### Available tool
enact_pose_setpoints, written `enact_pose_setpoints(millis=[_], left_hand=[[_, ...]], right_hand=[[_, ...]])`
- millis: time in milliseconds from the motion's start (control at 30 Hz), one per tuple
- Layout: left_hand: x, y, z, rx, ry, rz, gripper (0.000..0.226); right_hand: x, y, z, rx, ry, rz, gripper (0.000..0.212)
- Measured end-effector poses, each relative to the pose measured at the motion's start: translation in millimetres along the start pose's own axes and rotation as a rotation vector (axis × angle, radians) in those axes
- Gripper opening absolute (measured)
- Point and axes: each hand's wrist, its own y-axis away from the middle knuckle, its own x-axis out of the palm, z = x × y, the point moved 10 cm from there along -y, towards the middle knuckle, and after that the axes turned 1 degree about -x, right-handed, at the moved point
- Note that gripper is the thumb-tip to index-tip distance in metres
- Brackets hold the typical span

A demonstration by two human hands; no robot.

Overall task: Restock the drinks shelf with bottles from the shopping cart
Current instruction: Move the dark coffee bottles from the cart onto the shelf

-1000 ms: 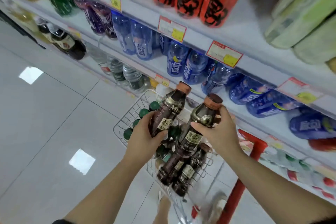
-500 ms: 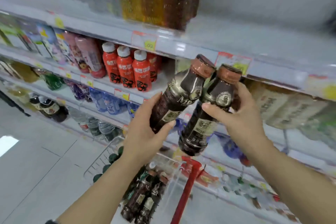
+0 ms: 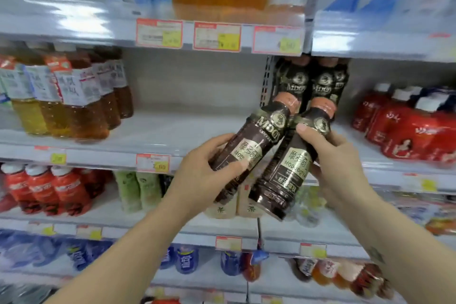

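Observation:
I hold two dark brown coffee bottles with copper caps, tilted with caps to the upper right. My left hand [image 3: 202, 173] grips the left coffee bottle [image 3: 256, 138] around its lower body. My right hand [image 3: 338, 163] grips the right coffee bottle [image 3: 291, 165] at its upper half. Both bottles are in front of the middle shelf [image 3: 187, 133], which has a bare white stretch. Matching coffee bottles [image 3: 313, 81] stand at the back of that shelf, just behind the caps. The shopping cart is out of view.
Amber tea bottles [image 3: 74, 103] stand on the left of the same shelf, red bottles [image 3: 414, 128] on the right. Price tags [image 3: 153, 163] line the shelf edges. Shelves above and below hold more drinks, among them red bottles [image 3: 49, 190] and green cartons [image 3: 138, 190].
Both hands lifted the two coffee bottles from the cart up to the middle shelf. My view has risen with them, so the cart and floor dropped out of sight.

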Motion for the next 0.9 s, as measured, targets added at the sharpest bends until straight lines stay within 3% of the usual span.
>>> enact_pose_setpoints(millis=[300,367,433,533,767,900], left_hand=[[75.7,-58.9,-17.2,-0.187,0.190,0.036,0.036],[81.8,-67.3,-20.6,-0.197,0.203,0.031,0.035],[86.2,-74.1,-24.0,-0.177,0.175,0.022,0.037],[91.0,-82.2,-23.2,-0.169,0.138,0.001,0.041],[95.3,-88.4,-13.7,-0.187,0.177,-0.024,0.033],[92.5,-90.1,-12.8,-0.178,0.182,-0.033,0.036]], right_hand=[[-99.0,-85.4,28.1,-0.003,-0.013,-0.303,0.040],[-109.3,-103.4,30.0,-0.025,-0.005,-0.336,0.032],[-113.0,-117.8,33.4,-0.060,0.016,-0.337,0.034],[-116.6,-134.8,42.0,-0.160,0.142,-0.353,0.053],[-104.3,-145.4,58.7,-0.410,0.509,-0.325,0.063],[-106.9,-154.7,40.8,-0.378,0.597,-0.227,0.084]])
